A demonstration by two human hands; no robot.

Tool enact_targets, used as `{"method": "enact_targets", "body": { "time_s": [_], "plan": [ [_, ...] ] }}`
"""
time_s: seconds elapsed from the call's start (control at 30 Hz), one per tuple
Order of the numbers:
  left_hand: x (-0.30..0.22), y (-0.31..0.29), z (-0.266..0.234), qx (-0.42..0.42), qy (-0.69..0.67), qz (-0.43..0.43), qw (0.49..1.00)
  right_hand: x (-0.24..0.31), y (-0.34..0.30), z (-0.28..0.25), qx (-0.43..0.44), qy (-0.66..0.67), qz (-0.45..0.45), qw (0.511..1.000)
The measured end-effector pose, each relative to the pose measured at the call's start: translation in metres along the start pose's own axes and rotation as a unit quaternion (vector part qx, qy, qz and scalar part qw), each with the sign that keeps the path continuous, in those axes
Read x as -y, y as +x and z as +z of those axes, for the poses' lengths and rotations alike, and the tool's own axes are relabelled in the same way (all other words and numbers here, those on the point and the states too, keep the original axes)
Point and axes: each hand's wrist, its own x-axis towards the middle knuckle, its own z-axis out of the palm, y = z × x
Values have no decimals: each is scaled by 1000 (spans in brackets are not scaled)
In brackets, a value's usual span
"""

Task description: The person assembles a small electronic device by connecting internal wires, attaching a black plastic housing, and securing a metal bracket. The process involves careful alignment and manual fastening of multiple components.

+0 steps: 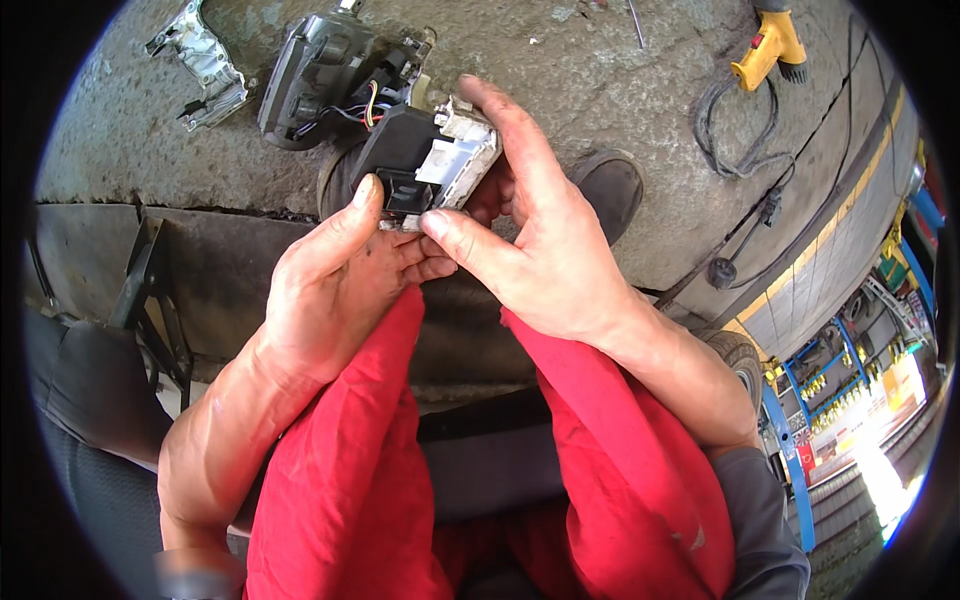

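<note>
Both hands grip a black plastic housing (398, 143) with a silvery-white edge and a small dark recess. My left hand (335, 265) is curled under its near end, thumb on the left edge. My right hand (540, 235) wraps the right side, thumb on the near corner and index finger stretched along the far side; its other fingers are partly hidden. Coloured wires (372, 105) run beside the housing. Just past it lies a dark, smooth-faced unit (318, 72) that looks like a lamp. Whether the wires join the two, I cannot tell.
A broken silvery metal-like piece (208, 65) lies far left on the rough concrete (560, 80). Far right is a yellow heat gun (772, 48) with its black cord (735, 170) coiled nearby. A thin rod (637, 22) lies at the top. A dark seat (95, 400) stands left.
</note>
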Motion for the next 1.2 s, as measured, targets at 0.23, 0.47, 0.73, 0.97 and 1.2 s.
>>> {"method": "enact_targets", "body": {
  "time_s": [0.23,0.47,0.73,0.97,1.2],
  "plan": [
    [2,0,-4,-6,-5,4,1000,2,0,-1,-2,-12,-6,1000],
    [-2,3,7,-26,-18,-3,999,1,0,1,-6,-72,-21,997],
    [-1,5,13,-63,-43,9,997,3,1,3,-6,-62,-13,998],
    [0,2,13,-56,-14,-7,998,3,-1,2,-13,-42,0,999],
    [10,4,3,-69,86,-26,994,6,3,-5,-47,57,135,988]
  ]
}}
